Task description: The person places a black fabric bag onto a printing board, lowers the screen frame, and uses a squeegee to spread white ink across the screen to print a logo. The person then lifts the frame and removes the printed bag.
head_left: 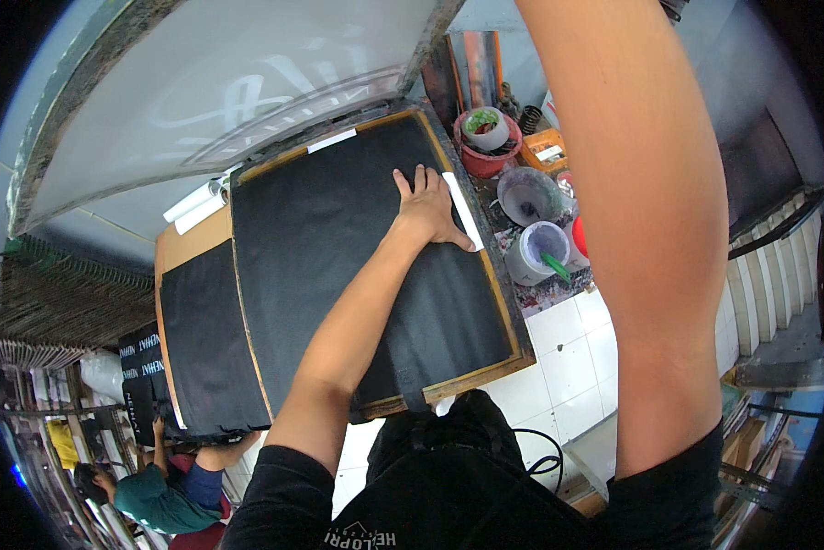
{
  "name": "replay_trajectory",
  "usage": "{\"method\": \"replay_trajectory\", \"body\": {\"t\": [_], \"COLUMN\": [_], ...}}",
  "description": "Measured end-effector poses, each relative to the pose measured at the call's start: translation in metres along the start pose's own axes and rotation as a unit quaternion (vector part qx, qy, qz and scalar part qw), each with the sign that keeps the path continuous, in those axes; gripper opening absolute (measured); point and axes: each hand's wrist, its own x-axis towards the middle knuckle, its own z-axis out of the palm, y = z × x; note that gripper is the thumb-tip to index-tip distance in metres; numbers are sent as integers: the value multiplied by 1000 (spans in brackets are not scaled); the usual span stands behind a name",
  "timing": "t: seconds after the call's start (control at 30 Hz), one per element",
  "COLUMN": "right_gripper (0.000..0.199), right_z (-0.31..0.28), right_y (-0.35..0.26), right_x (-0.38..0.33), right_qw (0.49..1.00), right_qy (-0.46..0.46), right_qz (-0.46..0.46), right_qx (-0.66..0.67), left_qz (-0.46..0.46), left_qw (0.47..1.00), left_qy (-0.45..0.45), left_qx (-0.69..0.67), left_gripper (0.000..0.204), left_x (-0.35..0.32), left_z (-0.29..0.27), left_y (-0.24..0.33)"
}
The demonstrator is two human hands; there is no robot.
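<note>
My left hand (423, 213) lies flat with its fingers spread on a black fabric sheet (338, 257), near the sheet's right edge. Its thumb touches a white strip (463, 213) stuck along that edge. Another white strip (332, 140) sits at the far edge. The sheet covers a wooden-edged board (522, 353), and a dark strap (412, 390) hangs off its near edge. Beyond it a large framed printing screen (274, 82) with pale lettering is tilted up. My right arm (659, 229) reaches up past the top of the view; its hand is out of sight.
Right of the board stand a pot with a green-handled tool (538, 249), a grey bowl (528, 194), a red bucket (487, 158) and an orange box (546, 148). Another black sheet (212, 335) lies at left. A person in green (169, 500) sits by printed black sheets (141, 376).
</note>
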Motion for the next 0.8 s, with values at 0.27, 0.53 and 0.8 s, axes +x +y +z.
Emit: {"method": "replay_trajectory", "body": {"t": [0.27,0.53,0.8], "right_gripper": [39,36,68], "right_z": [-25,-24,273], "right_y": [-36,-135,-15], "right_x": [-55,-188,-192], "right_qw": [996,938,924], "right_qy": [-66,-165,-275], "right_qz": [61,192,233], "right_qx": [-7,237,126], "left_qz": [130,14,-251], "left_qw": [850,534,194], "left_qy": [309,216,156], "left_qx": [-406,-817,-936], "left_gripper": [92,35,27], "left_x": [-88,-392,-388], "left_z": [-36,46,129], "left_y": [-13,-41,3]}}
